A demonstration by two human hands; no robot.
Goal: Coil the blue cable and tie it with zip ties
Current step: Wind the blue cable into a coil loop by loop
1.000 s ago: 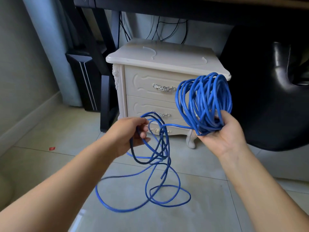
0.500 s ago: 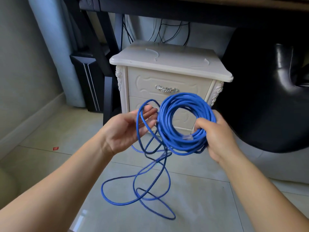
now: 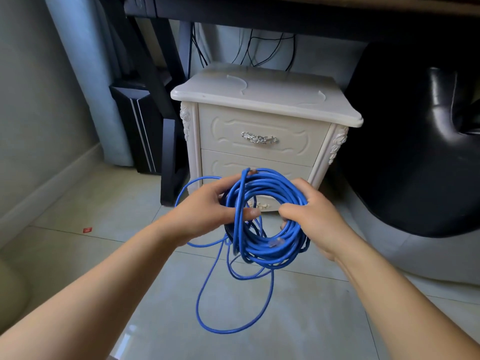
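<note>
A blue cable (image 3: 270,245) is wound into a thick coil held in front of me, above the tiled floor. My right hand (image 3: 311,216) grips the coil's right side with fingers curled round the strands. My left hand (image 3: 207,211) holds the coil's left side, its thumb and fingers wrapped round a strand laid across the bundle. A clear plug (image 3: 275,242) shows on the coil's lower part. Loose loops of the cable (image 3: 233,331) hang from the coil down to the floor. No zip ties are visible.
A cream two-drawer nightstand (image 3: 259,100) stands just behind the coil. A black chair (image 3: 415,152) fills the right. A dark desk frame and a black computer case (image 3: 137,126) stand at the left back. A small red scrap (image 3: 87,230) lies on the tiles.
My left hand has moved right onto the coil, laying another loop on it. The coil has dropped lower, and less loose cable lies on the floor.
</note>
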